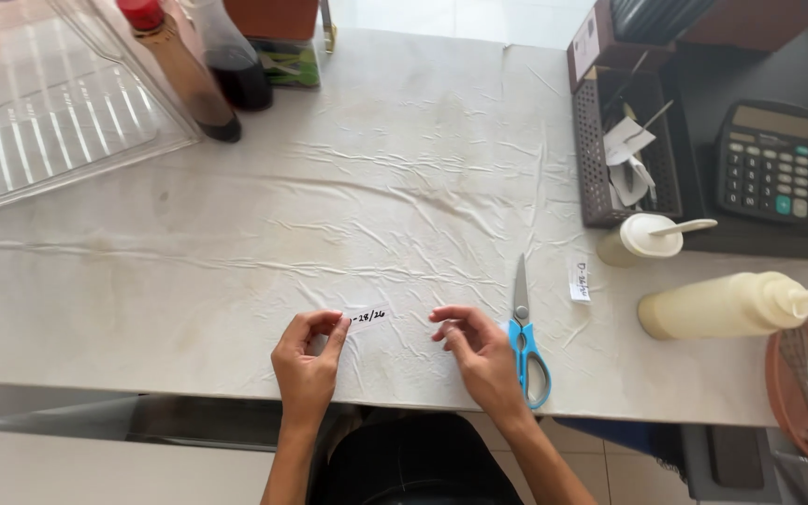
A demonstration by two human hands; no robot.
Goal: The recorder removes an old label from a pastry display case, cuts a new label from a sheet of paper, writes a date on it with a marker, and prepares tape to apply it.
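Two hands | left hand [306, 360] pinches small white handwritten label [367, 318] | right hand [479, 351] curled, empty

The counter [404, 187] lies open from the middle back to the bottles [208, 75]. Scissors [524, 327] lie just right of the right hand [479, 351]; beyond them squeeze bottles [731, 304], organizer [624, 150] and calculator [767, 161] crowd the right side.

- Small white paper label [367, 318], handwritten in black, lies flat near the tabletop's [404, 187] front edge, its left end pinched.
- Blue-handled scissors [523, 332] lie closed, blades pointing away.
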